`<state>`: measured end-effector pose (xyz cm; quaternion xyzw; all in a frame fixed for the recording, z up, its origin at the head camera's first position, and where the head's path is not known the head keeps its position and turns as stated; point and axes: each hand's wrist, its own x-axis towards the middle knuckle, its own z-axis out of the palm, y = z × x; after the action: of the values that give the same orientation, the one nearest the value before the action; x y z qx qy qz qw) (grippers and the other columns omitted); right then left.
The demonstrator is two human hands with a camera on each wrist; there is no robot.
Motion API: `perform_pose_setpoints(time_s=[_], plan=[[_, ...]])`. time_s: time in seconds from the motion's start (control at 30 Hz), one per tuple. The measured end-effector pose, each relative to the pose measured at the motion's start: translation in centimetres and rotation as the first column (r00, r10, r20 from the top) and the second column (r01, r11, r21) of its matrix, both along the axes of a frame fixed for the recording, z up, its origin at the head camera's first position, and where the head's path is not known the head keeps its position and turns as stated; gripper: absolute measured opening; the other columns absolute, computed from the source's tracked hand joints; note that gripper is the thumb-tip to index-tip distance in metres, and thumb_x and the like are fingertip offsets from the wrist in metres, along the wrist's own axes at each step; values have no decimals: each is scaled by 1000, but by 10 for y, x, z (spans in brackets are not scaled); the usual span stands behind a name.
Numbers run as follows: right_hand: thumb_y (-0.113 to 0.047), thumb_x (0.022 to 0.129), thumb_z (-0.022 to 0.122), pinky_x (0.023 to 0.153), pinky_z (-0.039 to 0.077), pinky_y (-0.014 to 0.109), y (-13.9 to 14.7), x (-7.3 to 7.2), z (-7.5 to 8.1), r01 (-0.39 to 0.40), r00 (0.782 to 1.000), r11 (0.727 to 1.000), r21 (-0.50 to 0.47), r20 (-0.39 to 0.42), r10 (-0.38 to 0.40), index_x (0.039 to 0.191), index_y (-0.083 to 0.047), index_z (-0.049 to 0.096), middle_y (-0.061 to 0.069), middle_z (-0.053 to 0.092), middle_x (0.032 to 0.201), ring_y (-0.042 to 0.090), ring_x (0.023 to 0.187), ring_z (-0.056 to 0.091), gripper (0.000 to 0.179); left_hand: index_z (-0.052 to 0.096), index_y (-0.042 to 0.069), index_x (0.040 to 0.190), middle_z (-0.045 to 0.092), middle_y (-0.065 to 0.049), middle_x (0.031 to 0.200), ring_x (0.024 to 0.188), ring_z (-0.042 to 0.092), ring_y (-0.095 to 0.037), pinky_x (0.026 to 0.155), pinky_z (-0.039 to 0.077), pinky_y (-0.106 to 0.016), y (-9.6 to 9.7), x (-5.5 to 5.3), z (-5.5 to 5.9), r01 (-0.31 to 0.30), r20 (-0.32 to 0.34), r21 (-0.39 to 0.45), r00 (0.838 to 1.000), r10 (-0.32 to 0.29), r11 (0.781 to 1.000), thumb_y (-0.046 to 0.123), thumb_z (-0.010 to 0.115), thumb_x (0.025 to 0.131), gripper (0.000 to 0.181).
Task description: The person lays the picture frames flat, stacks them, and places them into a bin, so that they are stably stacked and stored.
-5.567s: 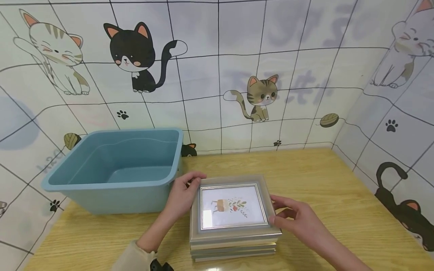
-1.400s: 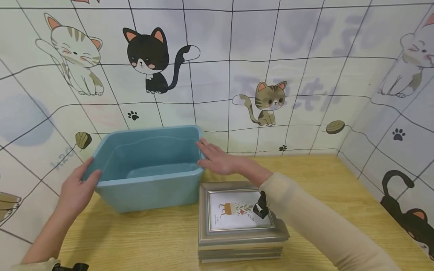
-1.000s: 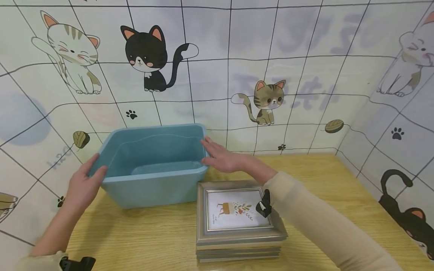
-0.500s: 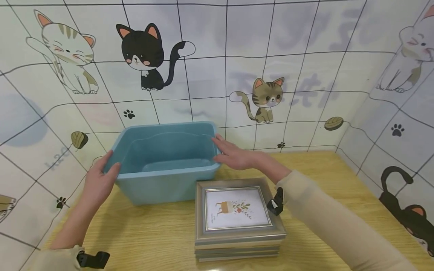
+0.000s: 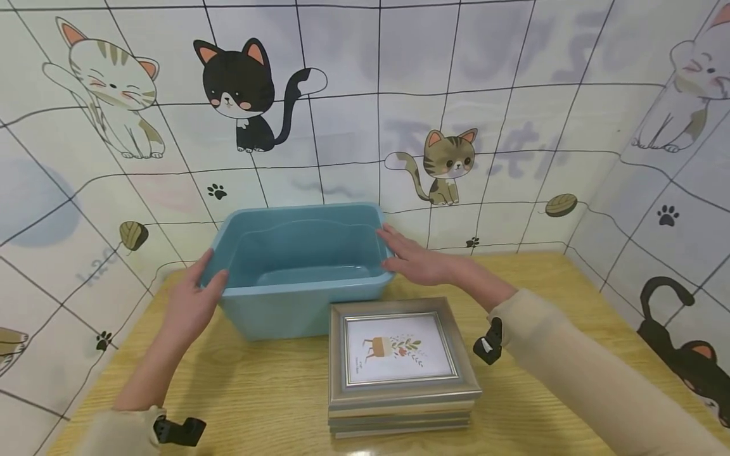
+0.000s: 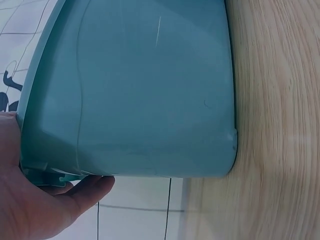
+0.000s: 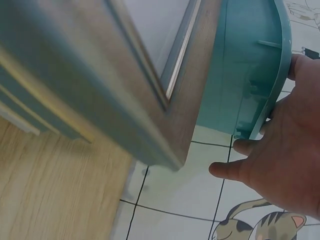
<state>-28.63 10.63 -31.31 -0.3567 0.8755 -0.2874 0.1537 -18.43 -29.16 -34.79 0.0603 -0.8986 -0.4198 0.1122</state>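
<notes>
A light blue plastic tub (image 5: 302,310) stands at the back of the wooden table, its inside bare. My left hand (image 5: 191,301) holds the tub's left front corner. In the left wrist view, the left fingers (image 6: 92,192) sit beneath the rim. At the opposite end my right hand (image 5: 419,259) grips the right rim, some fingers under it, as the right wrist view shows; one finger (image 7: 227,170) sticks out free. In front of the tub's right part lies a stack of silvery picture frames (image 5: 405,396). The top one shows a flower-pot print (image 5: 393,348). No hand touches the stack.
A white wall (image 5: 342,126) with black grid lines and cartoon cats rises directly behind the tub. A similar wall (image 5: 650,253) bounds the table's right side. Bare wood (image 5: 530,304) lies right of the frames, and more table (image 5: 262,380) shows to their left.
Both hands have left the frame stack and taken the tub's two ends. The tub has slid right along the wall, now partly behind the stack. The frames have stayed in place.
</notes>
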Motion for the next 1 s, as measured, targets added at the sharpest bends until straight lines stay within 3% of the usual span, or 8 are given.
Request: perform_pose_setpoints(time_s=[0.43,0.67,1.0], plan=[[-25,110,34,121,3,60,40,4,-10,60,998,996,-68,-21,-62,163,1,1,20,-14,169,37,154,-12,68,7,14,166,18,-29,165,148,21,-52,113,24,-69,34,-6,0,85,73,14,994,-86,996,48,43,107,77],[-20,108,35,121,3,60,58,4,-13,113,993,988,-103,-23,-116,163,0,3,17,-12,170,35,154,-11,67,8,10,166,18,-25,166,150,20,-47,115,24,-66,51,-15,-5,138,18,36,990,-139,990,44,44,108,76],[-17,104,36,120,3,63,79,4,-24,163,986,967,-197,-6,-168,164,-2,4,14,-10,171,34,155,-11,70,10,4,164,19,-23,166,150,22,-46,115,25,-65,67,-22,-7,207,-32,-2,978,-207,978,42,45,108,76]])
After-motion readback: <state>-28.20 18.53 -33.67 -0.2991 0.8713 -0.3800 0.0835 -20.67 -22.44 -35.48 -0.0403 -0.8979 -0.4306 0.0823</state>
